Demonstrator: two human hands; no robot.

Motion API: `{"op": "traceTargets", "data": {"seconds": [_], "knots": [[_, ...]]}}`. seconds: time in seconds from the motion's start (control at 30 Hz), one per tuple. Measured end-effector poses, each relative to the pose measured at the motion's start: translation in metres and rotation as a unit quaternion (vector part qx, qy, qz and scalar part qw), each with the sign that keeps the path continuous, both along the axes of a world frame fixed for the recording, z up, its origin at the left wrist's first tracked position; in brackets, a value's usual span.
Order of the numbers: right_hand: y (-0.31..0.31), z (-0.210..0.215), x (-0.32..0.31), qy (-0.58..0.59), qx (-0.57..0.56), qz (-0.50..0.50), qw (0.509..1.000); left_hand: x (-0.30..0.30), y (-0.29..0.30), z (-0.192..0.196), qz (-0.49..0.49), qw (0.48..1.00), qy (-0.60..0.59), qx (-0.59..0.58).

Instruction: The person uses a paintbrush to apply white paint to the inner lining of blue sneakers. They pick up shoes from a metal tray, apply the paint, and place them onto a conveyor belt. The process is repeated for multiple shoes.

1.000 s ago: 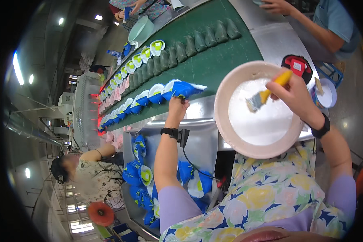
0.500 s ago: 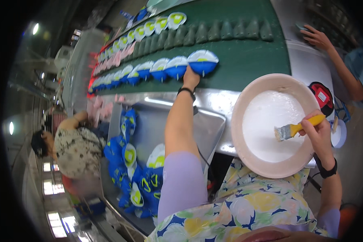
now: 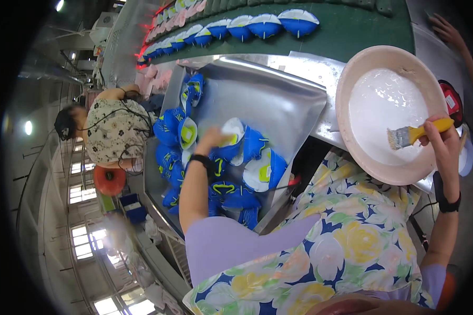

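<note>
My left hand (image 3: 214, 139) reaches down into a metal tray (image 3: 268, 100) and closes on a blue and white shoe part (image 3: 232, 134) on top of a pile of several blue shoe parts (image 3: 231, 191). My right hand (image 3: 444, 144) holds a yellow-handled brush (image 3: 415, 135) with its bristles over white glue in a wide pink basin (image 3: 352, 142). A black watch sits on each wrist.
A green conveyor belt (image 3: 352, 31) runs along the top with a row of blue and white shoe parts (image 3: 263, 25). Another person (image 3: 113, 128) in a patterned shirt sits at the left. A further person's hand (image 3: 446, 31) rests at the top right.
My left hand has left the blue piece on the belt and dropped into the tray of shoe parts. My right hand still holds the brush over the basin.
</note>
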State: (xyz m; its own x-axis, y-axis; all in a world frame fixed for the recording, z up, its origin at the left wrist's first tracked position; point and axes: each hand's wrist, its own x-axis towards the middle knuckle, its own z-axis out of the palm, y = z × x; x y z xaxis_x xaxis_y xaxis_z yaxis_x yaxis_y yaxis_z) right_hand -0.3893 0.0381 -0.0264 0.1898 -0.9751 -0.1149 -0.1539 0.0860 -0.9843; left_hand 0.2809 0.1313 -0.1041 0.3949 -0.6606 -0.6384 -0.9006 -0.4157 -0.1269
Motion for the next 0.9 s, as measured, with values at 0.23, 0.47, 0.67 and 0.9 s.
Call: {"op": "traceTargets", "data": {"seconds": [0.23,0.47,0.67,0.9], "knots": [[-0.003,0.021,0.025,0.135,-0.075,0.061,0.986,-0.092,-0.037,0.044,-0.161,0.914,-0.111,-0.355],[-0.002,0.017,0.066,0.151,-0.165,0.169,0.96,-0.237,-0.106,0.023,-0.198,0.877,0.185,-0.395],[0.006,0.018,0.044,0.216,-0.141,0.122,0.958,-0.201,-0.099,0.066,-0.308,0.824,0.293,-0.374],[0.011,0.001,0.078,0.219,-0.137,0.294,0.92,-0.206,-0.053,0.018,-0.361,0.879,0.196,-0.241]]}}
